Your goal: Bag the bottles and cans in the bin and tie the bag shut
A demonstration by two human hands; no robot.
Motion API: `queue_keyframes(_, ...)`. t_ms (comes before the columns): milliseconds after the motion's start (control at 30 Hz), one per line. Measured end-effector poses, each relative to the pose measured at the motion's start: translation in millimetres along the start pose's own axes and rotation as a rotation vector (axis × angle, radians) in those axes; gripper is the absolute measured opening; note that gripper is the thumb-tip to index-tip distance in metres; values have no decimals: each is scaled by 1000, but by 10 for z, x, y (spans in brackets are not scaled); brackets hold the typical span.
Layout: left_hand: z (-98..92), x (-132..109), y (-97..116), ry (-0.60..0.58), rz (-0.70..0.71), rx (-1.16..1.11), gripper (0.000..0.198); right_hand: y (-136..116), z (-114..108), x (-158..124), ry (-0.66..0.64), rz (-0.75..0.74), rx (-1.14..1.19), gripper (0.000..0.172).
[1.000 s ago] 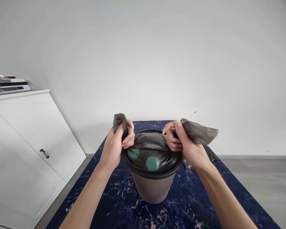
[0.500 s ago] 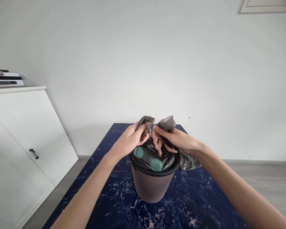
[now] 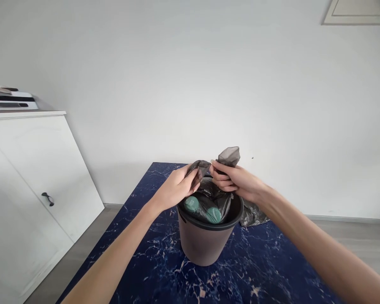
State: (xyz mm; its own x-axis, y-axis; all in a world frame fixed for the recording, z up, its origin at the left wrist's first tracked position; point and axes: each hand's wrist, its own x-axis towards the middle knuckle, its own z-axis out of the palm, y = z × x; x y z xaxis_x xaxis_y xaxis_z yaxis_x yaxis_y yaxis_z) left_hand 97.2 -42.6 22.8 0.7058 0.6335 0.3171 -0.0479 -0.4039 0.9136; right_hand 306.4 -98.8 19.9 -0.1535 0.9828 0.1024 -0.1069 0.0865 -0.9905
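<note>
A thin black garbage bag (image 3: 205,198) sits inside a brown trash bin (image 3: 204,245) with a dark rim. Two green round shapes show through the plastic near the front of the bin. Above the bin's left side, my left hand (image 3: 180,185) is closed around one gathered end of the bag. Opposite it, my right hand (image 3: 232,179) grips another gathered end, whose loose tip sticks up above the fingers. The two hands are close together over the bin's far edge.
The bin stands on a table (image 3: 152,261) with a blue marbled top. More crumpled black plastic (image 3: 253,213) lies on the table right of the bin. A white cabinet (image 3: 34,177) with stacked items on top is at the left, and a plain wall rises behind.
My right hand's fingers, spread out before, have curled in around the bag end. Both bag ends are raised slightly, and the plastic over the green shapes has drawn inward from the rim.
</note>
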Motion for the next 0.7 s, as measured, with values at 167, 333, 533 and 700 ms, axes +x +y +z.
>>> queue_keyframes(167,0,20,101,11,-45,-104,38,14,9,80,22,76,28,38)
queue_keyframes(333,-65,50,93,202,38,-116,35,-52,62,23,9,-23,-27,37)
queue_keyframes(533,-148,135,140,263,134,-35,22,-44,176,50,196,9,-7,23)
queue_keyframes(700,-106,128,286,72,134,-279,32,-76,157,80,250,113,253,18)
